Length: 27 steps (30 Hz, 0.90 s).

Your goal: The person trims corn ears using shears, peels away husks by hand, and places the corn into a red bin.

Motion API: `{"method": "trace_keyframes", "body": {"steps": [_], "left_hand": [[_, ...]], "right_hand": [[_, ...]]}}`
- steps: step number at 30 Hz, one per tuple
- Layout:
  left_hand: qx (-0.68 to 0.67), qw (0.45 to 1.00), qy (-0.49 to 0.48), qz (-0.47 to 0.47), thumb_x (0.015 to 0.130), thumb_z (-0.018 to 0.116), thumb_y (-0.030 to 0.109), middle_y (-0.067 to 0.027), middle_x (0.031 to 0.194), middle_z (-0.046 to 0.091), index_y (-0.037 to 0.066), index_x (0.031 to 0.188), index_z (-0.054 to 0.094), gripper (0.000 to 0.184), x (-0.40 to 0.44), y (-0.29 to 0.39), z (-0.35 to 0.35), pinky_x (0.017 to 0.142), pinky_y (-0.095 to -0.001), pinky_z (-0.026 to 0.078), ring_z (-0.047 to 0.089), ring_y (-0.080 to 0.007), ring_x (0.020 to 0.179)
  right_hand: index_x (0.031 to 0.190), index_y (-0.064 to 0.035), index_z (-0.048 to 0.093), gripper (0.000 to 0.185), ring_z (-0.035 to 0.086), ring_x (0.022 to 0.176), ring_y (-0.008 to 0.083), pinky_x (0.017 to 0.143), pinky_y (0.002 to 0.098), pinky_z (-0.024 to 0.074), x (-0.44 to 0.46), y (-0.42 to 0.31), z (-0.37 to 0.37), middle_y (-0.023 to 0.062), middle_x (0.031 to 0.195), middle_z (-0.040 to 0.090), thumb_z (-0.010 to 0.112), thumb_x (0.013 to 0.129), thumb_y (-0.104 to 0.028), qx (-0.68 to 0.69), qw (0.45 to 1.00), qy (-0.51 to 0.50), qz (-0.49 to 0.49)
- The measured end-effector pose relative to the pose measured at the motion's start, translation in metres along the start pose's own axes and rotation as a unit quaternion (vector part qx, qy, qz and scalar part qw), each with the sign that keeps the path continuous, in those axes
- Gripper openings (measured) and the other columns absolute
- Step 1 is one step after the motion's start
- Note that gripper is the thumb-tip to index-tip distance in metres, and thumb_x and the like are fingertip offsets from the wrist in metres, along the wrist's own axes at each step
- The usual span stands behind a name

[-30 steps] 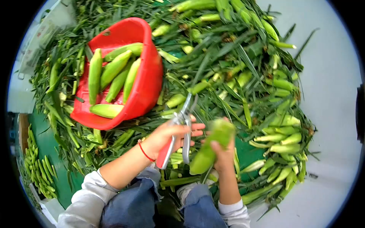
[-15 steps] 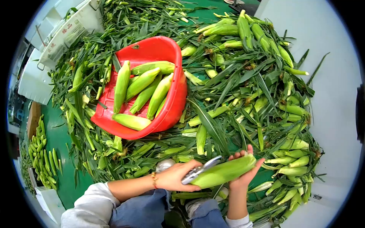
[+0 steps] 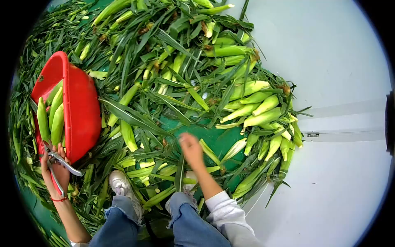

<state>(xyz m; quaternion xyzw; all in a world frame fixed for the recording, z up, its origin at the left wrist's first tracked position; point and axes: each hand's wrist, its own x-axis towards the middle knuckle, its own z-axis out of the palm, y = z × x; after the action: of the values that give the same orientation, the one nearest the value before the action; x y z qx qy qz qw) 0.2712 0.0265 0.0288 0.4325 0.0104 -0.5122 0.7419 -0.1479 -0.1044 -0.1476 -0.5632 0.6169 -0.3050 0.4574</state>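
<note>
Head view, and we've got the L hand by the lower end of the red tub, fingers clamped loosely on the pruning shears, which lie across the palm. R hand is out over the leaves mid-pic, nothing visible in it; it's blurred, so we can't tell if its fingers are apart or together. Progress chk: abt 4 corn ears show in the tub, part of its inside hidden by the wall. Plenty's left outside, we'd judge: a heap of loose ears sits to the R, more lie half-buried up top. Underfoot, green floor shows in patches btwn leaves, shoes down among them. Far R, a pale panel w/ a small metal fitting.
</note>
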Motion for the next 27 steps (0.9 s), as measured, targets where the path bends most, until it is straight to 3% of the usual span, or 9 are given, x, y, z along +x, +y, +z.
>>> {"method": "trace_keyframes", "body": {"steps": [1,3,5,9,13,16,20,25,27], "left_hand": [[0.023,0.998,-0.057,-0.014,0.090,0.054,0.029,-0.0109,0.113,0.056,-0.002,0.118,0.048,0.042,-0.003,-0.001,0.006,0.091,-0.0331,0.045,0.052,-0.0217,0.110],[0.012,0.993,-0.111,-0.023,0.090,0.050,0.036,-0.0104,0.116,0.054,-0.001,0.124,0.045,0.051,0.001,-0.006,0.015,0.091,-0.0323,0.043,0.052,-0.0213,0.108],[0.008,0.994,-0.110,-0.008,0.090,0.049,0.037,-0.0095,0.114,0.055,-0.002,0.128,0.043,0.054,-0.001,-0.018,0.038,0.091,-0.0330,0.043,0.052,-0.0210,0.106],[0.087,0.985,-0.141,-0.043,0.086,0.055,0.039,-0.0103,0.110,0.055,0.002,0.131,0.039,0.061,-0.005,-0.049,0.078,0.084,-0.0360,0.048,0.055,-0.0220,0.097],[0.181,0.962,-0.153,-0.133,0.075,0.061,0.021,-0.0097,0.105,0.055,0.006,0.126,0.042,0.057,-0.014,-0.099,0.097,0.078,-0.0372,0.050,0.057,-0.0229,0.091],[0.259,0.905,-0.164,-0.294,0.070,0.057,-0.008,-0.0138,0.116,0.050,0.009,0.130,0.031,0.068,-0.016,-0.140,0.105,0.085,-0.0369,0.048,0.055,-0.0252,0.101],[0.344,0.847,-0.266,-0.306,0.080,0.071,0.028,-0.0166,0.129,0.042,0.001,0.135,0.021,0.079,-0.006,-0.209,0.093,0.099,-0.0371,0.036,0.040,-0.0240,0.120],[0.094,0.931,-0.208,-0.286,0.085,0.065,0.015,-0.0097,0.118,0.051,0.006,0.133,0.027,0.061,-0.008,-0.208,0.101,0.089,-0.0352,0.045,0.053,-0.0191,0.104],[0.073,0.942,-0.190,-0.265,0.085,0.063,0.012,-0.0099,0.114,0.054,0.007,0.131,0.029,0.058,-0.001,-0.196,0.104,0.085,-0.0359,0.049,0.057,-0.0199,0.099]], "right_hand": [[0.098,-0.0028,0.060,0.017,0.057,0.093,0.0202,0.084,0.0315,0.0442,0.018,0.017,-0.025,0.0115,0.100,0.061,0.057,0.086,-0.015,-0.049,0.982,0.157,-0.096],[0.112,-0.0026,0.048,0.029,0.051,0.095,0.0214,0.087,0.0335,0.0407,0.059,0.045,-0.091,0.0092,0.104,0.054,0.055,0.089,-0.017,0.061,0.922,0.380,0.034],[0.132,-0.0039,0.031,0.057,0.043,0.113,0.0229,0.097,0.0388,0.0330,0.099,0.073,-0.169,0.0106,0.126,0.043,0.058,0.088,-0.030,0.256,0.835,0.451,0.181],[0.141,-0.0050,0.013,0.083,0.043,0.119,0.0304,0.091,0.0495,0.0419,0.138,0.061,-0.235,0.0111,0.138,0.032,0.061,0.085,-0.045,0.397,0.824,0.344,0.214],[0.126,-0.0067,0.041,0.061,0.056,0.098,0.0223,0.075,0.0405,0.0496,0.111,0.032,-0.192,0.0081,0.114,0.054,0.053,0.087,-0.051,0.451,0.817,0.351,0.073],[0.109,-0.0122,0.051,0.052,0.056,0.069,0.0164,0.055,0.0299,0.0458,0.014,-0.035,-0.108,0.0051,0.082,0.057,0.042,0.088,-0.059,0.610,0.747,0.209,0.166],[0.102,-0.0056,0.052,0.072,0.044,0.044,0.0177,0.043,0.0305,0.0365,-0.078,-0.066,-0.034,0.0057,0.065,0.050,0.032,0.081,-0.071,0.663,0.681,-0.142,0.278],[0.104,-0.0066,0.052,0.061,0.050,0.050,0.0201,0.046,0.0343,0.0420,-0.095,-0.089,0.000,0.0083,0.072,0.056,0.030,0.088,-0.061,0.613,0.647,-0.330,0.311],[0.098,-0.0027,0.049,0.048,0.055,0.056,0.0244,0.052,0.0377,0.0428,-0.087,-0.096,0.007,0.0145,0.069,0.057,0.037,0.092,-0.049,0.304,0.900,-0.215,0.228]]}}
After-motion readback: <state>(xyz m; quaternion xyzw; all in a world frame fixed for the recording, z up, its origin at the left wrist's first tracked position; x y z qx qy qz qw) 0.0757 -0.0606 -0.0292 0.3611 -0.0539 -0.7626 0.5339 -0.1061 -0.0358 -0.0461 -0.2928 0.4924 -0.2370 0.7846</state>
